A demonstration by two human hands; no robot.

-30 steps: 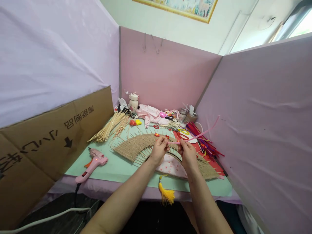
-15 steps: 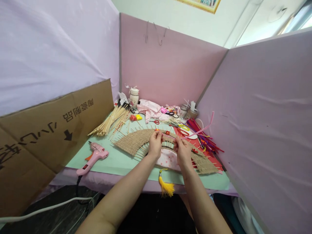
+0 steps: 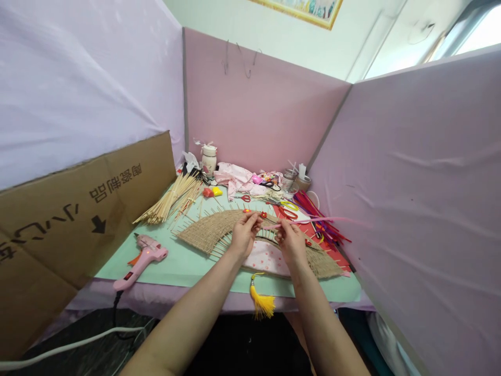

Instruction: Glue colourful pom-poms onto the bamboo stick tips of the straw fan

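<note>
over table (image 3: 188, 263), fingers (image 3: 250, 223) pinching pipe cleaner (image 3: 324, 220)

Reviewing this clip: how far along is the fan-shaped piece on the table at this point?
Looks done: the arc-shaped woven burlap fan on bamboo ribs is covered, with a yellow tassel hanging at its base. In hand: left hand and right hand pinch a long pink pipe cleaner just above it. Left: that pipe cleaner is not attached; the pink glue gun lies apart.

Fan (image 3: 211, 232) middle hidden behind both hands.
</note>
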